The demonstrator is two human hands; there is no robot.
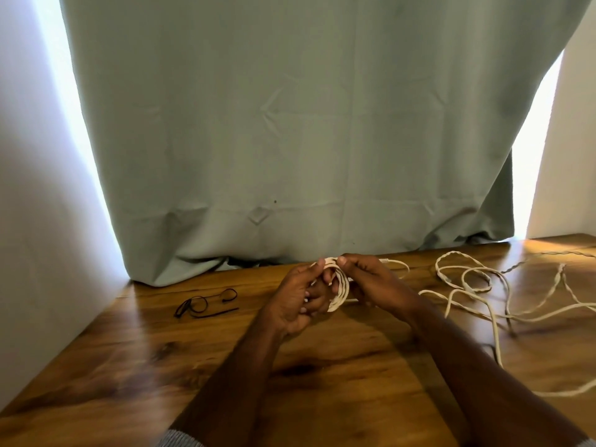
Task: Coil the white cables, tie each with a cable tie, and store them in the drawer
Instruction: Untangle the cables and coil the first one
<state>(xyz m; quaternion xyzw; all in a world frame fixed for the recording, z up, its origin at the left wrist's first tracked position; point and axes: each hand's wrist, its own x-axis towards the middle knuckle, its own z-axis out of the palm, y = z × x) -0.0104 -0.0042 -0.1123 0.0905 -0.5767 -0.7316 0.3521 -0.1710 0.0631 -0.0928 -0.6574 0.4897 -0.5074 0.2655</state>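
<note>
A small coil of white cable [339, 287] is held upright between both hands above the wooden table [161, 356]. My left hand [295, 301] grips its left side with thumb on top. My right hand [374, 279] pinches the top and right side. A short tail of the same cable [398, 263] runs off behind my right hand. Loose white cables [477, 285] lie tangled on the table to the right. Black cable ties [206, 304] lie on the table to the left of my hands. No drawer is in view.
A grey-green curtain [306, 124] hangs down to the table's back edge. White walls stand at the left [38, 221] and far right. The loose cables spread to the right edge of the view.
</note>
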